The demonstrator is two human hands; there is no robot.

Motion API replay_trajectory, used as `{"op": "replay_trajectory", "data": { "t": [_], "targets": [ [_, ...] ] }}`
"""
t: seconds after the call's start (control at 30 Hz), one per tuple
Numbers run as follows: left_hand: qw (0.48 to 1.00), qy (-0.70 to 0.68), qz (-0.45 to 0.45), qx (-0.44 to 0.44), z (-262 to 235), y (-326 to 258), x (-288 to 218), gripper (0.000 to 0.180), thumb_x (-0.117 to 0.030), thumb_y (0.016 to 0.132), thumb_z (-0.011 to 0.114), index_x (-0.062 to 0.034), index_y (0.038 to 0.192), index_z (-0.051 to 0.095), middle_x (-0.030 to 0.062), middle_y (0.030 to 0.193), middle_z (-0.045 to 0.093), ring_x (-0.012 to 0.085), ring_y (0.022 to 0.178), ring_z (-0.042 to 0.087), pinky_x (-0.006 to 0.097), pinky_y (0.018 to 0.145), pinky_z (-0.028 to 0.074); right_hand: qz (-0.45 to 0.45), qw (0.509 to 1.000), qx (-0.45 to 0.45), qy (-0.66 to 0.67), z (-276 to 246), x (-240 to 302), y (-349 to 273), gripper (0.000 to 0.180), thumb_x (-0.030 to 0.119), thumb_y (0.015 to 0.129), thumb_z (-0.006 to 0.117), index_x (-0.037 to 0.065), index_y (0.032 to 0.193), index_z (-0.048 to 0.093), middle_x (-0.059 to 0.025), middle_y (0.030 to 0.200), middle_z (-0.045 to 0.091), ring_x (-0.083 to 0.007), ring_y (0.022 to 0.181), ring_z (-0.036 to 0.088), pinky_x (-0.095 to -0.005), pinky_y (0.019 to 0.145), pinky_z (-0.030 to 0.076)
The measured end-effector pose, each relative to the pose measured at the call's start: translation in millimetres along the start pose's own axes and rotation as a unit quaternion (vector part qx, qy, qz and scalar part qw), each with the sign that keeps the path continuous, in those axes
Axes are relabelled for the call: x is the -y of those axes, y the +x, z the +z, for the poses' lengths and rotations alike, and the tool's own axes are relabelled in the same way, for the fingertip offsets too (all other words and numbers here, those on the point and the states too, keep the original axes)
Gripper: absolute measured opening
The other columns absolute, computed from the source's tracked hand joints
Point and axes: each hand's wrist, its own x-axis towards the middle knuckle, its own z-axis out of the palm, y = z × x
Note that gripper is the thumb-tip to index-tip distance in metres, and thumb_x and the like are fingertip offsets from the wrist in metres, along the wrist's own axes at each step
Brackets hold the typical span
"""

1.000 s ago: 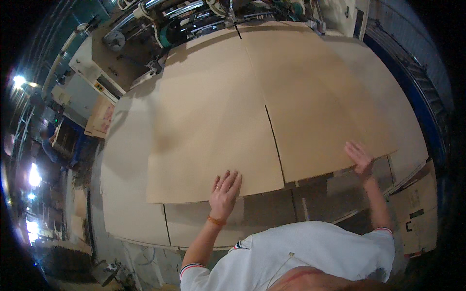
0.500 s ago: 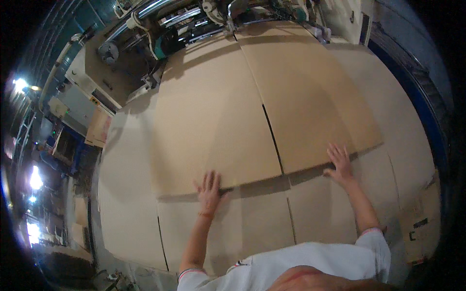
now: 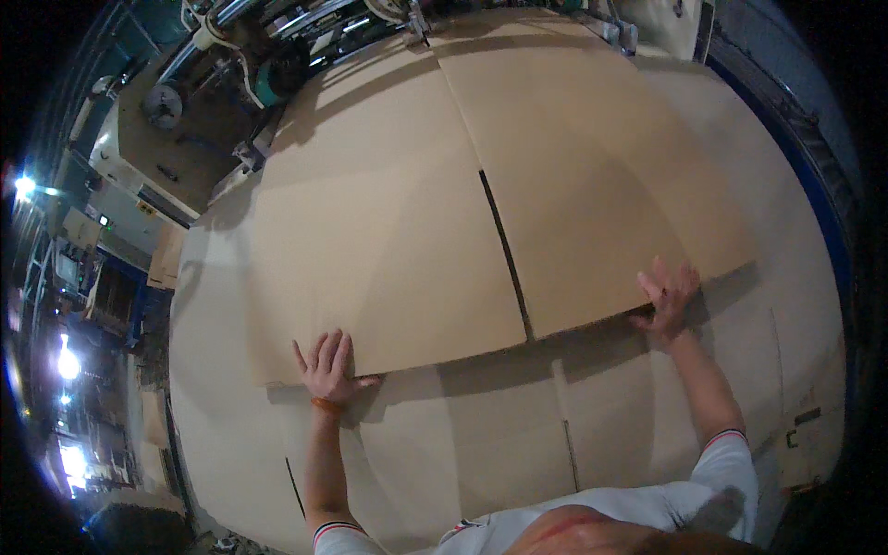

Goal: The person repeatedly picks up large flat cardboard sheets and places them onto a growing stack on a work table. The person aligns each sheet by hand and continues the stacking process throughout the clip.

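Note:
Under both of my hands lies a large brown cardboard sheet, with a crease and a dark slot running down its middle. My left hand rests with stretched fingers on the sheet's near edge, left of the slot, its thumb pointing sideways along the edge. Right of the slot, my right hand has its fingers spread on top of the same edge, thumb just in front of it. A shadow under the near edge falls on the paler cardboard below. An orange band circles my left wrist.
At the far side, a machine with metal shafts and a green-and-black wheel stands over the sheet's far end. A pale machine housing is at the far left. A blue rail runs along the right.
My left hand has moved left along the near edge, farther from the slot. My right hand stays near its place, fingers now reaching over the edge. The whole view has shifted slightly.

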Motion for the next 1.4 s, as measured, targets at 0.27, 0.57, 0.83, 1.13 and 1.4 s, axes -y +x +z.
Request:
{"op": "replay_trajectory", "data": {
  "t": [0.27,0.57,0.83,1.13,1.4],
  "targets": [
    [0.995,0.053,0.077,-0.033,48,102,51,0.067,-0.067,0.08,0.049,-0.018,0.124,0.06,0.0,0.124,0.061,0.0209,0.115,0.056,0.06,0.114,0.012,0.039,0.998,0.014,0.05,76,-44,104,0.072,0.075,0.082,0.042,0.021,0.127,0.055,-0.0102,0.15,0.034,-0.0453,0.138,0.022,-0.0627,0.105,0.017],
    [0.987,0.147,-0.001,0.065,145,196,111,0.042,-0.021,0.092,0.05,-0.0265,0.133,0.051,-0.0043,0.132,0.054,0.0165,0.121,0.051,0.065,0.111,0.014,0.014,0.997,-0.044,0.063,177,-70,197,0.081,0.057,0.072,0.07,0.021,0.139,0.043,-0.0116,0.154,0.024,-0.0446,0.14,0.018,-0.0641,0.108,0.016],
    [0.962,0.234,-0.064,0.129,142,215,107,0.058,-0.021,0.085,0.06,-0.0255,0.14,0.043,0.0003,0.142,0.044,0.0219,0.133,0.039,0.064,0.112,0.01,0.062,0.998,0.028,0.003,187,-70,218,0.093,0.027,0.072,0.076,0.016,0.149,0.024,-0.0089,0.157,0.013,-0.0368,0.144,0.011,-0.061,0.111,0.017],
    [0.99,0.065,0.016,0.123,4,85,23,0.055,-0.026,0.084,0.064,-0.0175,0.135,0.047,0.0075,0.144,0.041,0.0278,0.135,0.035,0.063,0.111,0.016,0.097,0.974,0.169,0.112,66,14,105,0.071,0.016,0.083,0.061,0.01,0.146,0.029,-0.0101,0.156,0.016,-0.0357,0.144,0.012,-0.0509,0.115,0.019],
    [0.856,0.083,-0.494,0.13,-172,-252,7,0.062,-0.019,0.082,0.066,-0.0091,0.139,0.043,0.017,0.144,0.04,0.0348,0.134,0.034,0.049,0.112,0.027,0.335,0.884,0.312,0.088,-179,89,-63,0.059,0.016,0.08,0.066,0.01,0.135,0.046,-0.0141,0.153,0.024,-0.0389,0.141,0.019,-0.0504,0.113,0.023]
  ]
}}
